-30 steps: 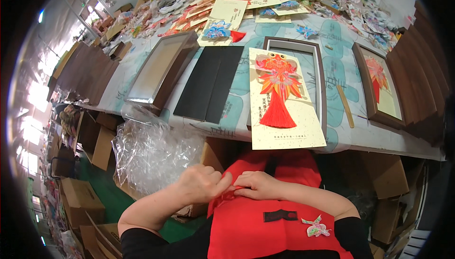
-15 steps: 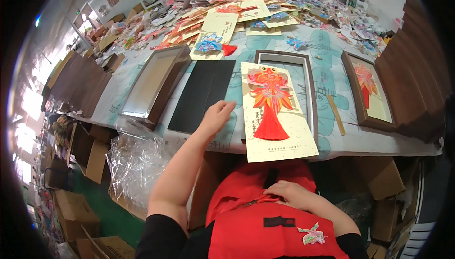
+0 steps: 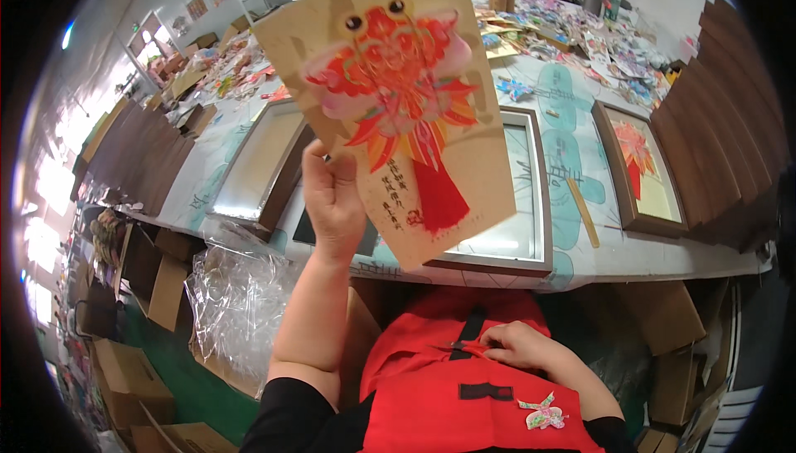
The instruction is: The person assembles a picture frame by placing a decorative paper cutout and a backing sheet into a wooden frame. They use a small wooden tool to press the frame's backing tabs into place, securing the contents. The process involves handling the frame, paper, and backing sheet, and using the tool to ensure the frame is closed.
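The table [image 3: 568, 146] bears brown frames [image 3: 544, 196], a black board [image 3: 306, 227], colourful ornaments [image 3: 514, 88].

Card [image 3: 487, 167]: black brush-style characters in short columns, lower left; a faint row of small print near the bottom edge, too blurred to read. Tablecloth [image 3: 609, 242]: large dark characters over teal patches [image 3: 557, 88], partly covered.

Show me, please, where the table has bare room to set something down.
Between the open frame and the framed picture, around the stick; also between the left brown stack and the left frame. The far side is crowded with colourful pieces; the card hides some table.
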### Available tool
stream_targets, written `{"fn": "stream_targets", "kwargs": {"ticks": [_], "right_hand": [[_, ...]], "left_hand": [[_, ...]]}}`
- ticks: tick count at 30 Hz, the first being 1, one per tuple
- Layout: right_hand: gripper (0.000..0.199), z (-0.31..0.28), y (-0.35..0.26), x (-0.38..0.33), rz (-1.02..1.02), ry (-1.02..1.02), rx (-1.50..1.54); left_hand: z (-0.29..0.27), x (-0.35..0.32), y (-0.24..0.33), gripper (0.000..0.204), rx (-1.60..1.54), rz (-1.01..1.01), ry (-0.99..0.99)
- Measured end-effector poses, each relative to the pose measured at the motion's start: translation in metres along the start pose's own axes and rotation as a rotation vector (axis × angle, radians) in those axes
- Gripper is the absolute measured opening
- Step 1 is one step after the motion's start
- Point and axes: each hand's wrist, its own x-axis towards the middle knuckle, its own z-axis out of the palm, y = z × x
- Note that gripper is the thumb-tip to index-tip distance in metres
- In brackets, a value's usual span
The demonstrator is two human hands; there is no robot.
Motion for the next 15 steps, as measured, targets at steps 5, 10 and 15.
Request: {"fn": "stream_targets", "kwargs": {"ticks": [5, 10, 15], "right_hand": [[0.024, -0.036, -0.026, -0.010, -0.031, 0.118, 0.271], [0.053, -0.087, -0.077, -0.013, -0.213, 0.391, 0.021], [0.062, -0.124, -0.117, -0.013, -0.232, 0.452, -0.264]], "left_hand": [[-0.023, 0.024, 0.034, 0.022, 0.084, 0.288, 0.032], [-0.029, 0.041, 0.055, 0.022, 0.121, 0.161, -0.003], [-0.017, 0.053, 0.082, 0.019, 0.040, 0.204, 0.009]]}}
